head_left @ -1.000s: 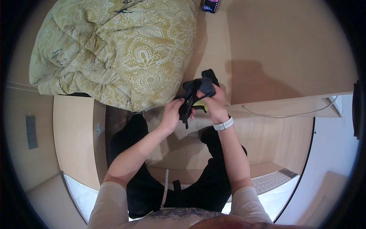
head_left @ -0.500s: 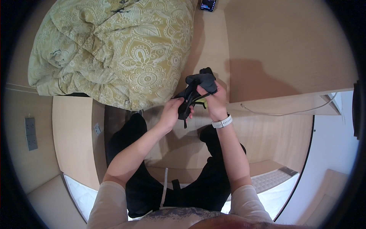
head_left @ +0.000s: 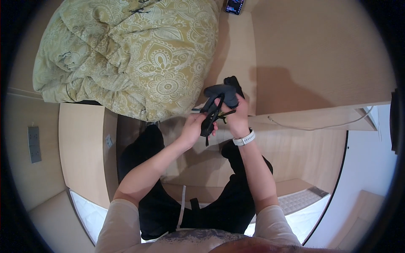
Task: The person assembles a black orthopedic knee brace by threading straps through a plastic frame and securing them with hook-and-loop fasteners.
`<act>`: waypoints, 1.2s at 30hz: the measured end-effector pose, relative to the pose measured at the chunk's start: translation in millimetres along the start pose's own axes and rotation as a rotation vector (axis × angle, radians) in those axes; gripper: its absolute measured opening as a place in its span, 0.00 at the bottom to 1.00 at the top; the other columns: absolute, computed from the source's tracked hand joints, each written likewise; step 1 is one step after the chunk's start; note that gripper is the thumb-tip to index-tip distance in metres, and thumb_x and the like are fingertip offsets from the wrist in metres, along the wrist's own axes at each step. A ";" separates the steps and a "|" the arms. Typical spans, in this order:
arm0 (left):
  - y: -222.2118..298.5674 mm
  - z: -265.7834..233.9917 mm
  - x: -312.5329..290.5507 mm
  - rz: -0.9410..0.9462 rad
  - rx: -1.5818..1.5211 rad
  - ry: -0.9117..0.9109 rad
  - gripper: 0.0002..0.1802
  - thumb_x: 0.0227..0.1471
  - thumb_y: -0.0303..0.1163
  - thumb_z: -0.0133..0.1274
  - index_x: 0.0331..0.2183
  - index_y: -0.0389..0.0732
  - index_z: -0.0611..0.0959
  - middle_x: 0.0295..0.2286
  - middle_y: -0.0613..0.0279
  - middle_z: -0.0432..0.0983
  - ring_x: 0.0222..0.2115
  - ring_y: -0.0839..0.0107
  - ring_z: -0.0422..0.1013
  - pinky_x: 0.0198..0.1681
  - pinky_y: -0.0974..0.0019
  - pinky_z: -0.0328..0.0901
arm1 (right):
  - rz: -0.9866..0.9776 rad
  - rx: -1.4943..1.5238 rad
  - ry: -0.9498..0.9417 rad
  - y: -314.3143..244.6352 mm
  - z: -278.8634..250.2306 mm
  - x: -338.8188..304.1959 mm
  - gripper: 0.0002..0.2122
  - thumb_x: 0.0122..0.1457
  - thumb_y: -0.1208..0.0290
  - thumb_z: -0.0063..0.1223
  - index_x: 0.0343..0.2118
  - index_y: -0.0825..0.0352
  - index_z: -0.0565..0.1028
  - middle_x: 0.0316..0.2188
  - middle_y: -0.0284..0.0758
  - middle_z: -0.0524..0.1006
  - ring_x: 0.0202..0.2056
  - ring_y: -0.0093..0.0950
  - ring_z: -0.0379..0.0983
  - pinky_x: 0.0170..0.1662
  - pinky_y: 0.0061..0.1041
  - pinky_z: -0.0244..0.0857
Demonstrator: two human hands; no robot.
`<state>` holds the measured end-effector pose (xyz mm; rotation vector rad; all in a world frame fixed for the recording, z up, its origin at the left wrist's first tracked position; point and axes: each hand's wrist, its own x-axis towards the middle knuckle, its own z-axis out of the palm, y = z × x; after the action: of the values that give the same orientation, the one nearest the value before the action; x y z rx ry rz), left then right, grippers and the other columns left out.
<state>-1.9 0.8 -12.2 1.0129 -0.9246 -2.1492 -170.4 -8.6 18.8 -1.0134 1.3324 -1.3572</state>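
Observation:
Between my two hands is a black and grey item with thin dark straps (head_left: 228, 94), its kind not clear; a bit of yellow-green shows low on it. My left hand (head_left: 193, 129) is closed on the lower, dark end, fingertips showing on its far side. With the thumb across the grey part, my right hand (head_left: 238, 116) grips the upper right; a white-banded watch (head_left: 244, 138) circles that wrist. Just beyond the right fingers a black object (head_left: 233, 83) lies on or over the pale wooden surface, and I cannot tell whether it belongs to the held item.
A bulky yellow-green patterned quilt (head_left: 160, 63) fills the upper left. At the top lies a phone (head_left: 234, 6) with its screen lit. A pale cable (head_left: 303, 126) hangs along the wooden panel's edge at right. On the left stand a wooden cabinet (head_left: 81, 147) and a wall socket plate (head_left: 34, 144).
The grey part has turned and spread flatter between my hands, and its straps have shifted. Both hands keep hold; my right hand has moved slightly down. The view has shifted a little.

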 end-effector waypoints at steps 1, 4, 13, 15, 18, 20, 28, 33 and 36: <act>0.1 1.7 -1.2 0.013 -0.019 -0.010 0.24 0.66 0.40 0.32 0.38 0.30 0.76 0.27 0.51 0.79 0.24 0.64 0.76 0.22 0.66 0.69 | 0.040 0.013 -0.039 -8.5 6.0 -4.9 0.10 0.55 0.78 0.64 0.39 0.71 0.77 0.32 0.28 0.80 0.34 0.18 0.74 0.40 0.20 0.68; 8.4 -0.2 -4.1 -0.012 -0.025 0.088 0.23 0.65 0.39 0.33 0.38 0.30 0.76 0.27 0.51 0.79 0.24 0.64 0.76 0.22 0.65 0.69 | 0.137 -0.085 -0.192 -1.4 -2.6 0.5 0.10 0.54 0.78 0.64 0.39 0.71 0.77 0.32 0.28 0.80 0.33 0.18 0.73 0.40 0.20 0.68; -5.5 -1.2 0.9 0.074 -0.026 0.018 0.23 0.64 0.36 0.32 0.38 0.30 0.78 0.27 0.50 0.78 0.23 0.64 0.75 0.21 0.65 0.68 | 0.131 0.095 0.036 -4.8 11.0 -3.8 0.09 0.56 0.80 0.61 0.39 0.70 0.76 0.33 0.30 0.79 0.33 0.20 0.74 0.37 0.23 0.70; -5.3 -2.8 0.1 0.104 -0.026 0.021 0.23 0.64 0.36 0.31 0.37 0.30 0.78 0.27 0.50 0.78 0.23 0.64 0.75 0.20 0.65 0.68 | 0.231 0.139 -0.054 -8.1 13.2 -6.7 0.08 0.56 0.80 0.61 0.38 0.70 0.75 0.32 0.30 0.79 0.30 0.21 0.74 0.33 0.23 0.70; 8.9 2.9 -2.4 0.047 -0.045 0.121 0.23 0.64 0.36 0.32 0.36 0.30 0.78 0.26 0.51 0.78 0.23 0.64 0.75 0.20 0.66 0.68 | 0.276 0.187 -0.130 -11.0 10.0 -2.6 0.06 0.56 0.84 0.58 0.35 0.71 0.74 0.28 0.31 0.78 0.23 0.23 0.74 0.20 0.25 0.68; 9.6 2.2 -3.8 0.060 -0.068 0.122 0.23 0.64 0.36 0.32 0.34 0.30 0.79 0.26 0.51 0.78 0.23 0.64 0.76 0.20 0.67 0.68 | 0.159 0.122 -0.089 -13.7 5.5 0.9 0.09 0.54 0.85 0.58 0.37 0.70 0.75 0.31 0.30 0.79 0.29 0.21 0.75 0.31 0.23 0.70; -2.3 7.8 0.1 0.096 -0.044 0.073 0.23 0.65 0.37 0.33 0.35 0.30 0.78 0.27 0.52 0.78 0.22 0.66 0.75 0.19 0.67 0.67 | 0.288 0.157 -0.012 -8.8 8.2 -5.9 0.09 0.54 0.83 0.60 0.38 0.70 0.76 0.32 0.29 0.78 0.32 0.19 0.74 0.37 0.22 0.69; 5.5 4.8 0.0 0.116 -0.085 0.107 0.22 0.65 0.37 0.33 0.36 0.30 0.77 0.26 0.52 0.78 0.22 0.66 0.75 0.20 0.67 0.67 | 0.174 0.176 -0.073 -2.2 -5.8 -1.1 0.08 0.56 0.80 0.60 0.38 0.69 0.76 0.33 0.29 0.79 0.33 0.20 0.74 0.38 0.22 0.70; 3.7 11.5 0.0 0.080 -0.128 0.097 0.22 0.64 0.37 0.33 0.35 0.31 0.78 0.26 0.52 0.78 0.22 0.66 0.75 0.19 0.67 0.67 | 0.136 0.221 0.083 -2.4 -0.2 1.1 0.09 0.57 0.78 0.61 0.39 0.69 0.76 0.34 0.28 0.79 0.34 0.20 0.74 0.40 0.23 0.69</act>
<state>-10.5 2.5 -4.0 0.9905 -0.7593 -2.0462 -171.0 -9.8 21.1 -0.7114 1.2559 -1.4194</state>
